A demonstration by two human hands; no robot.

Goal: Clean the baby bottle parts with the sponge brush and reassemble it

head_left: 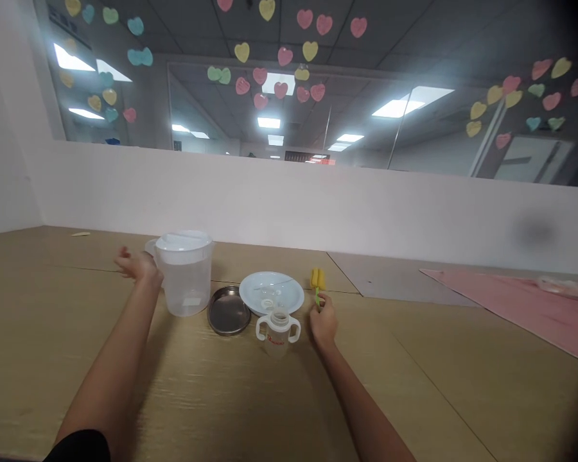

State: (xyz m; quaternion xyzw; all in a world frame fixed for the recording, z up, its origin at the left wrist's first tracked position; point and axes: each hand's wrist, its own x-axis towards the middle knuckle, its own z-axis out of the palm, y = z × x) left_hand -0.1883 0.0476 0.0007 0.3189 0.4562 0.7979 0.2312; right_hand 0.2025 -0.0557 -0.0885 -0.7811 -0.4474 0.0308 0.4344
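My left hand [139, 264] is raised beside the handle of a clear plastic pitcher [187, 282] with a white lid. Its fingers are apart and slightly blurred, with nothing in them. My right hand [324, 322] grips the green handle of a sponge brush [317, 278] with a yellow head, which points away from me. Between my hands stands an uncapped baby bottle [277, 337] with two white side handles and red print. Just behind it sits a white bowl [289, 296] with small clear and white parts inside, hard to make out. A round metal pan [228, 314] lies between pitcher and bowl.
All of this rests on a tan wooden tabletop [231, 410]. A grey sheet [385, 276] and a pink mat [525, 308] lie to the right, with a clear plastic wrapper [568, 287] on the mat. A white wall [270, 199] under a window closes off the back.
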